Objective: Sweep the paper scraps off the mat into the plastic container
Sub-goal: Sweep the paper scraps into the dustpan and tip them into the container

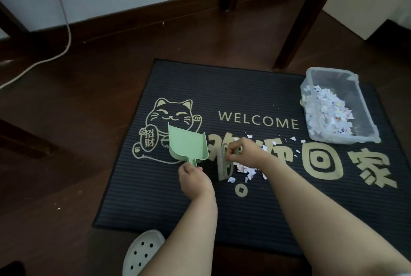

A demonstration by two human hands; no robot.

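Green plastic catches the eye first: a small dustpan [186,145] lies on the mat [222,220] over the cat print, towards its left edge, mouth pointing away. The left hand [193,181] has its fingers curled round the stubby handle. Just right of it, a drab brush [223,164] stands on the mat, gripped at the top by the right hand [243,153] with fingers closed round it. The paper scraps [245,169] sit in a loose heap beside the brush near the mat's middle, partly under the right wrist, with strays scattered towards the plastic container [367,106] at the far right corner, which already holds plenty. I'd judge these bits weightless and flighty, likely to snag in the ribbed pile and hop over a fast stroke. They are better herded by brush into the pan than picked up. Off the mat, a pale cable [66,37] trails across the floor [55,164] at left, a white clog [142,251] sits by the near edge, and dark furniture legs [295,19] stand beyond the far edge, none of them between heap and container.
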